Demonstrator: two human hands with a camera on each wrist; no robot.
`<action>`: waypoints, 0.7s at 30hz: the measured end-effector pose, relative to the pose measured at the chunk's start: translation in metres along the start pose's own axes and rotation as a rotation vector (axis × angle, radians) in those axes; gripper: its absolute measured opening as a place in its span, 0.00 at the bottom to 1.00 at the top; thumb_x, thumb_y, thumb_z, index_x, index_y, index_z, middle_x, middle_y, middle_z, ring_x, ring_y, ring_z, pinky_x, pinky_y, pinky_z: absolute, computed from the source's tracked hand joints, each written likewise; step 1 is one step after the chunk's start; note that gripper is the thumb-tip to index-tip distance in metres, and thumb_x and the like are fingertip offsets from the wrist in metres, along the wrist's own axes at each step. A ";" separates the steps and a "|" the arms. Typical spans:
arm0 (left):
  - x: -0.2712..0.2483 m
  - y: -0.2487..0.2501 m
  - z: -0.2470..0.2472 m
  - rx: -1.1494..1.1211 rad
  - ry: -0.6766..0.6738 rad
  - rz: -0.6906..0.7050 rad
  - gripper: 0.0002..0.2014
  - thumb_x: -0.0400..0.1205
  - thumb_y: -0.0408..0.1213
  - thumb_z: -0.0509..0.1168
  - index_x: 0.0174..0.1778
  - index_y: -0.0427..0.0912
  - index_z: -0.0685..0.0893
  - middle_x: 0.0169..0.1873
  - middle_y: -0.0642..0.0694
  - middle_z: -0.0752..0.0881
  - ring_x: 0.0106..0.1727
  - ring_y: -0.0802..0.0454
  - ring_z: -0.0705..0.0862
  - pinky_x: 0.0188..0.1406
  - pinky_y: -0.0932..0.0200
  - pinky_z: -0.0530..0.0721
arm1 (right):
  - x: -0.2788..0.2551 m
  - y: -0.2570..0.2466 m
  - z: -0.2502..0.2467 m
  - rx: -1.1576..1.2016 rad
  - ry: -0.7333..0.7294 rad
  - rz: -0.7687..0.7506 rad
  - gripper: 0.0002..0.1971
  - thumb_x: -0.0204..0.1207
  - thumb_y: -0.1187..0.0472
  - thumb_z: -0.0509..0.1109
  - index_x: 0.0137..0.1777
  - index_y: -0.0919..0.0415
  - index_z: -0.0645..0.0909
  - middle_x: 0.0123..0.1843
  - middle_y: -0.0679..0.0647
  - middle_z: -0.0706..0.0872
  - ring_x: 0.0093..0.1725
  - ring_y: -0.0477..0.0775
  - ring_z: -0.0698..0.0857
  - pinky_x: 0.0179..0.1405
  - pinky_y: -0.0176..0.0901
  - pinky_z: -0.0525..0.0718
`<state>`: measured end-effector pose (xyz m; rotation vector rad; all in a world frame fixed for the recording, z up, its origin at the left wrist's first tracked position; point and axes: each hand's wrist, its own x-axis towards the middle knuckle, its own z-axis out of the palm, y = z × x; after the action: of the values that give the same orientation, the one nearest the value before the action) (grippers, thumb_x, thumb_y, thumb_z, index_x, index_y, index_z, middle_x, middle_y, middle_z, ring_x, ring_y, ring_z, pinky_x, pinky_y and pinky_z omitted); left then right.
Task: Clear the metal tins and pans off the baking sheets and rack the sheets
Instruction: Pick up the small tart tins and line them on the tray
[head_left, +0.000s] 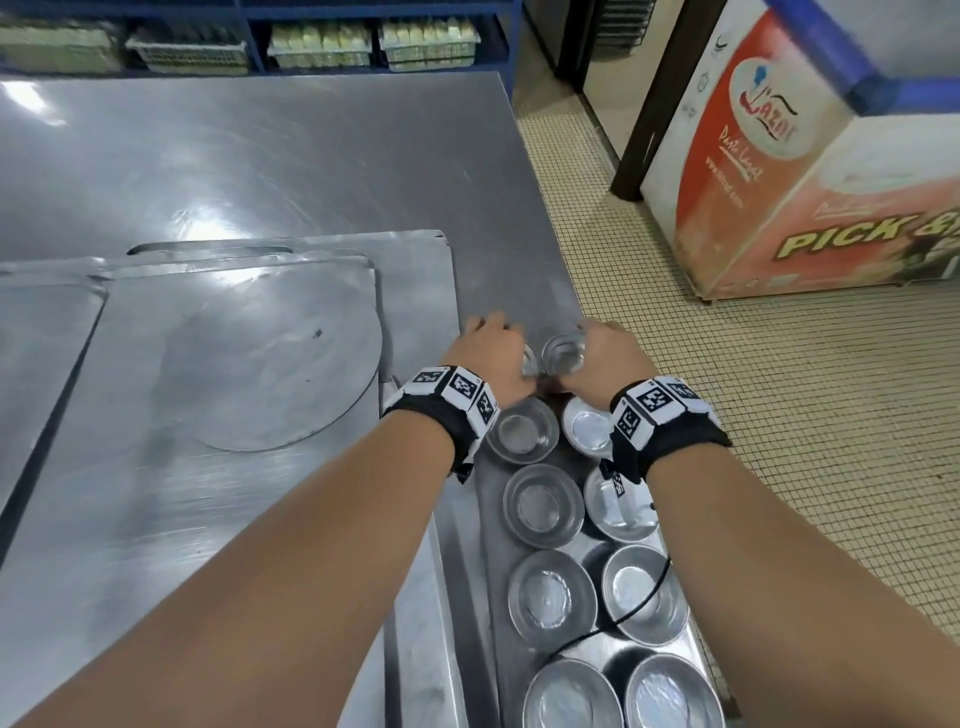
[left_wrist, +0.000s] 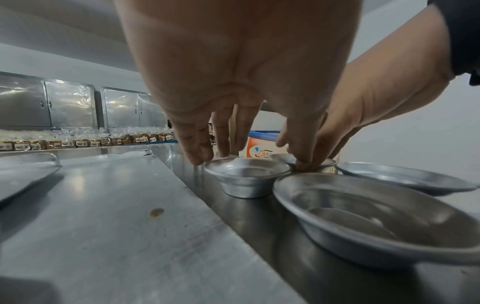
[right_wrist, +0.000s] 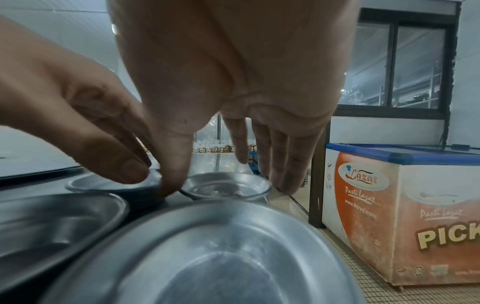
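Note:
Round metal tins (head_left: 543, 504) stand in two columns on a baking sheet (head_left: 491, 561) at the table's right edge. My left hand (head_left: 491, 345) reaches down over the far left tin (left_wrist: 246, 183), its fingers on the tin's left rim and its thumb (left_wrist: 303, 162) by the right rim. My right hand (head_left: 605, 353) spans the far right tin (right_wrist: 226, 188), thumb (right_wrist: 171, 181) against its left rim and fingers just past the far side. Both tins rest on the sheet. Empty stacked baking sheets (head_left: 234, 364) lie to the left.
The steel table (head_left: 260, 156) stretches away behind the sheets. Tiled floor (head_left: 753, 415) runs along the table's right edge, with an orange and white freezer chest (head_left: 805, 182) on it. Blue shelves with packed goods (head_left: 322, 47) stand at the back.

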<state>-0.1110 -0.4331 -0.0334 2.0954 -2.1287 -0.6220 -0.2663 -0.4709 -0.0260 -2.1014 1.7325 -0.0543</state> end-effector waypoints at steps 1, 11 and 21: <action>-0.003 -0.001 0.000 0.004 0.014 0.001 0.27 0.77 0.50 0.69 0.67 0.37 0.77 0.62 0.39 0.78 0.66 0.38 0.74 0.69 0.42 0.76 | -0.004 -0.001 -0.002 0.003 0.013 0.001 0.27 0.74 0.55 0.75 0.70 0.63 0.76 0.63 0.62 0.79 0.60 0.64 0.82 0.58 0.51 0.83; -0.084 -0.017 -0.047 -0.004 -0.007 -0.053 0.10 0.77 0.45 0.66 0.44 0.41 0.84 0.45 0.41 0.87 0.52 0.38 0.86 0.52 0.46 0.87 | -0.078 -0.063 -0.036 -0.049 -0.060 -0.017 0.25 0.65 0.50 0.83 0.59 0.62 0.84 0.54 0.59 0.88 0.52 0.60 0.87 0.54 0.53 0.87; -0.257 -0.103 -0.087 -0.013 -0.001 -0.204 0.21 0.80 0.50 0.70 0.65 0.42 0.84 0.60 0.42 0.86 0.59 0.40 0.85 0.58 0.49 0.85 | -0.196 -0.212 -0.013 -0.211 -0.235 -0.197 0.31 0.64 0.49 0.85 0.65 0.59 0.82 0.61 0.55 0.86 0.61 0.59 0.85 0.62 0.53 0.84</action>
<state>0.0295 -0.1991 0.0660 2.3237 -1.9198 -0.6547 -0.1165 -0.2599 0.1021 -2.3159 1.4446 0.3198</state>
